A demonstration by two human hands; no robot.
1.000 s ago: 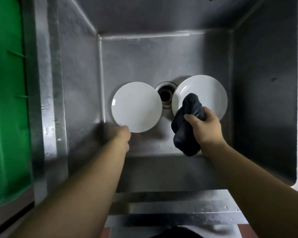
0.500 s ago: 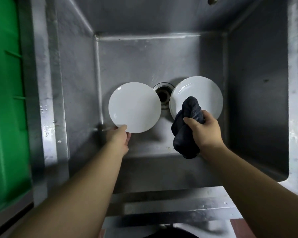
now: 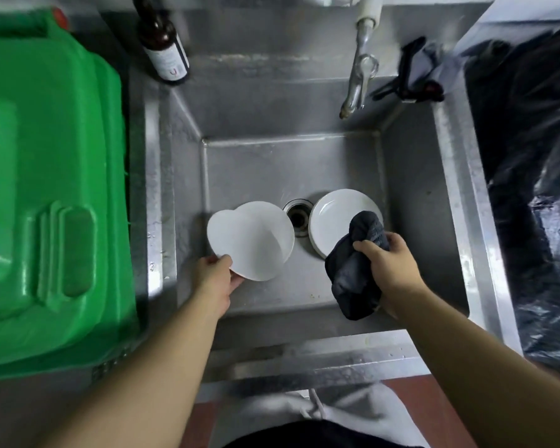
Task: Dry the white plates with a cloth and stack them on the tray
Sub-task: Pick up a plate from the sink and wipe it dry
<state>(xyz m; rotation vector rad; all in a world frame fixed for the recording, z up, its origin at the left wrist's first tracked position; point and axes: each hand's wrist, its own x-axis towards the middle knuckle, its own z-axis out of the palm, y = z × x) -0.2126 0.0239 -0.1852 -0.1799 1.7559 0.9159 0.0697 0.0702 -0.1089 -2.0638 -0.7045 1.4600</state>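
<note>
My left hand [image 3: 219,278] pinches the near rim of a white plate [image 3: 251,239], which is lifted off the floor of the steel sink [image 3: 346,163] and blurred by motion. A small stack of white plates [image 3: 332,218] lies on the sink floor, right of the drain [image 3: 297,217]. My right hand [image 3: 388,263] grips a bunched dark grey cloth [image 3: 353,279] over the near edge of that stack. The cloth hides part of the stack.
A large green plastic container [image 3: 49,189] fills the counter on the left. A brown bottle [image 3: 165,43] stands at the sink's back left corner. The tap [image 3: 358,76] hangs over the back of the sink. Black plastic sheeting [image 3: 537,173] covers the right side.
My left hand has taken hold of the left plate's rim and lifted it off the sink floor. The view has pulled back and shows more of the surroundings. My right hand still holds the cloth.
</note>
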